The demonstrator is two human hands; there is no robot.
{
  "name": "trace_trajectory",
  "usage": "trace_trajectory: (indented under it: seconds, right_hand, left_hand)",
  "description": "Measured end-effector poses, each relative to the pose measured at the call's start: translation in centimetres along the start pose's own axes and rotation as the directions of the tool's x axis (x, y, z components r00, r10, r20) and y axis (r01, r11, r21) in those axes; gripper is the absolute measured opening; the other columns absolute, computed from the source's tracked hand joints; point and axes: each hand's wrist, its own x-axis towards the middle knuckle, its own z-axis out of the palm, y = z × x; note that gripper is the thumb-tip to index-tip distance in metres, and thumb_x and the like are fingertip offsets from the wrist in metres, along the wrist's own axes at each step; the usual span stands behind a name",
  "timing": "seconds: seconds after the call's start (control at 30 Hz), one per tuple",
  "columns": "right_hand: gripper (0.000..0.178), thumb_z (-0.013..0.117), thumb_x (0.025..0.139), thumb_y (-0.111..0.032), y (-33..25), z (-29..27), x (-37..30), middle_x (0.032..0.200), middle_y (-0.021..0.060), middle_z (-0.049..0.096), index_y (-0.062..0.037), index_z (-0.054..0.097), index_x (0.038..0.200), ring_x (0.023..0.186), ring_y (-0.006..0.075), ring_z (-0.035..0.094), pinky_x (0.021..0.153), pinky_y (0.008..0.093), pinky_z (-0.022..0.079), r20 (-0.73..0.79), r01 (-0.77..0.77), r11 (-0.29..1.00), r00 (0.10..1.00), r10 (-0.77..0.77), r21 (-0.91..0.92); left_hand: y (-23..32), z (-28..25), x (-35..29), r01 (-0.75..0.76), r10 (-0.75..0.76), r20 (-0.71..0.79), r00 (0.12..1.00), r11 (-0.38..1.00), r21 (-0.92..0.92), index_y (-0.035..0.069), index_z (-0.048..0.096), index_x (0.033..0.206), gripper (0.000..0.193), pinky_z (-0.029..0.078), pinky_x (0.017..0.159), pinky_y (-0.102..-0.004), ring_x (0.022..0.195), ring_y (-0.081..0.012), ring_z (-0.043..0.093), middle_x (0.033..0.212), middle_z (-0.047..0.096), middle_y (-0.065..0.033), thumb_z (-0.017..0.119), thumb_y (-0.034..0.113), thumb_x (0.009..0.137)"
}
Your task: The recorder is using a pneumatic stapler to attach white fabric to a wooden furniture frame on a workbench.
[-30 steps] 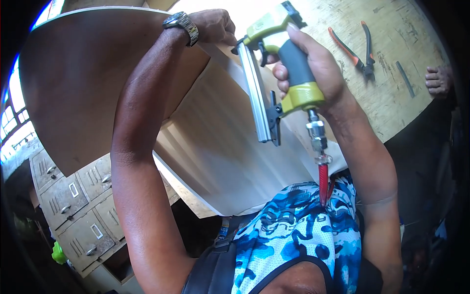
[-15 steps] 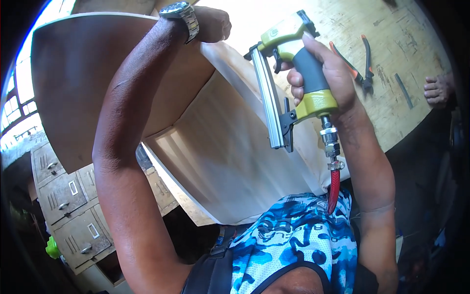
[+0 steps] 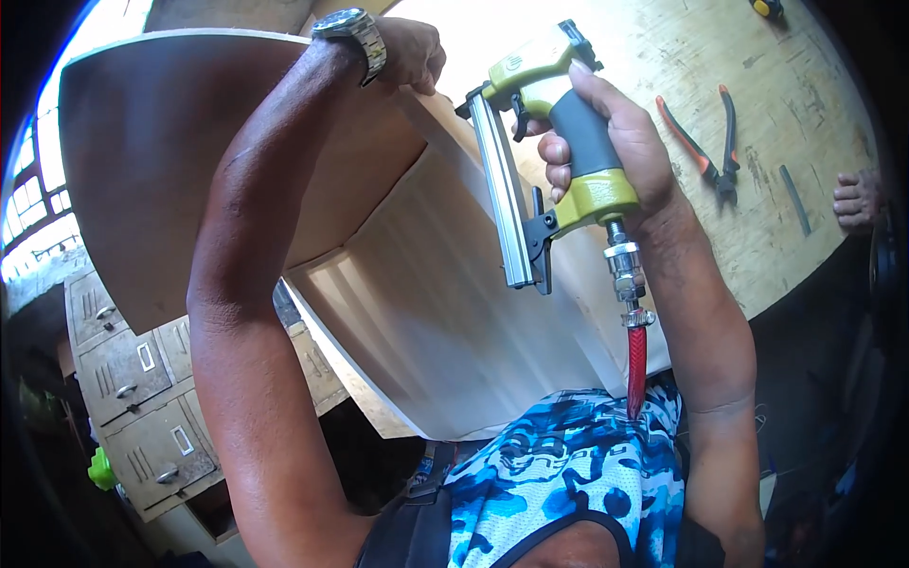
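Note:
My right hand point(image 3: 620, 142) is wrapped around the dark grip of a green and silver pneumatic staple gun point(image 3: 592, 201). The gun is held up, its long silver magazine on the left and its nose near the edge of a pale panel. From the handle's base a red air hose point(image 3: 637, 364) hangs off metal fittings. Up at the top, my left hand point(image 3: 412, 55), with a metal watch at the wrist, curls its fingers over the top edge of a box-like wooden piece point(image 3: 417, 275). A broad brown side panel point(image 3: 142, 180) of that piece stands on the left, partly behind my left arm.
On the worn wooden table point(image 3: 786, 104) lie orange-and-black pliers point(image 3: 723, 175) and a thin dark strip point(image 3: 795, 201). A yellow-and-black object point(image 3: 765, 8) sits at the top edge. Another person's hand point(image 3: 857, 201) rests at the far right. Drawer cabinets point(image 3: 142, 379) stand at left.
The staple gun and my right hand have shifted slightly left. My left fingers now reach lower over the panel edge. Pliers and table items appear lower and farther right as the view shifts.

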Motion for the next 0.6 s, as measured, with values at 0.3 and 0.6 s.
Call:
trace_trajectory:
  seconds: [0.3,0.6]
  right_hand:
    - [0.046,0.049,0.1,-0.046,1.0,0.7,1.6,0.076,0.0061,0.055,-0.0014,0.047,0.111,0.062,0.0097,0.06,0.053,0.0247,0.056,0.004,0.01,1.0,1.0,-0.01,0.027]
    - [0.05,0.047,0.099,-0.051,0.8,1.5,1.5,0.069,0.0051,0.057,-0.0013,0.049,0.102,0.054,0.0127,0.059,0.051,0.0268,0.055,-0.004,-0.039,0.997,0.999,0.039,-0.071]
  left_hand:
    - [-0.2,0.9,-0.3,-0.019,0.022,-0.093,0.995,0.999,0.034,0.006,0.073,0.087,0.014,0.05,0.064,-0.0353,0.068,-0.0176,0.065,0.072,0.069,-0.0073,0.076,0.019,0.082]
    - [0.5,0.7,0.2,0.096,-0.098,-0.067,0.993,0.995,-0.034,0.004,0.073,0.089,0.018,0.051,0.062,-0.0346,0.066,-0.0171,0.067,0.074,0.071,-0.0078,0.079,0.019,0.081]
